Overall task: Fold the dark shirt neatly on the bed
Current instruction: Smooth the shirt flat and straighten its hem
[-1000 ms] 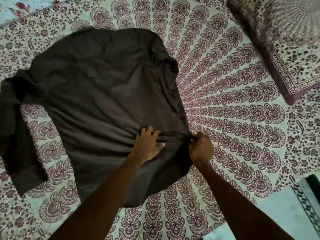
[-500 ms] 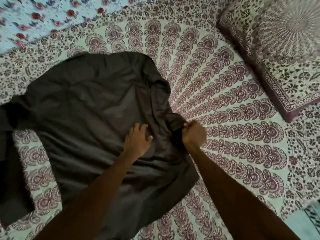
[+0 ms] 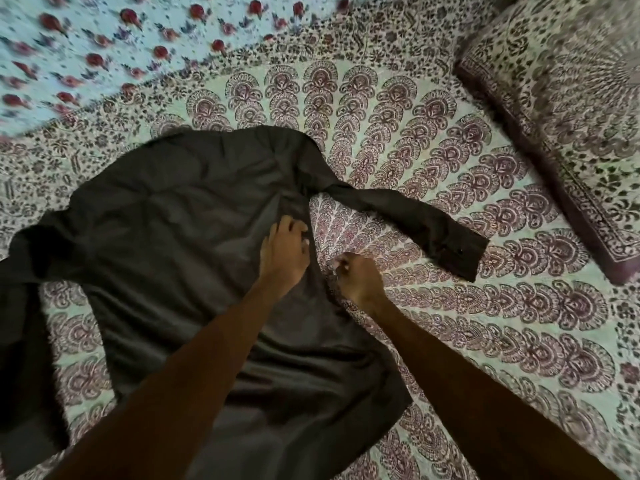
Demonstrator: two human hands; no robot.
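The dark shirt [image 3: 180, 237] lies spread flat on the patterned bedsheet [image 3: 502, 323]. Its right sleeve [image 3: 415, 220] stretches out to the right, cuff and button showing. The left sleeve [image 3: 20, 306] hangs down along the left edge. My left hand [image 3: 284, 251] presses flat on the shirt body near its right side, fingers spread. Just right of it, my right hand [image 3: 358, 282] is curled at the shirt's right side edge and seems to pinch the fabric there. My forearms hide part of the lower hem.
A patterned pillow [image 3: 571, 116] lies at the upper right, close to the sleeve cuff. A light floral cloth [image 3: 104, 46] covers the far left of the bed. Bare sheet extends to the right of the shirt.
The right sleeve, bunched under the shirt's side before, now lies pulled out to the right. Both hands have shifted up along the side edge, and the camera has tilted toward the bed's far side.
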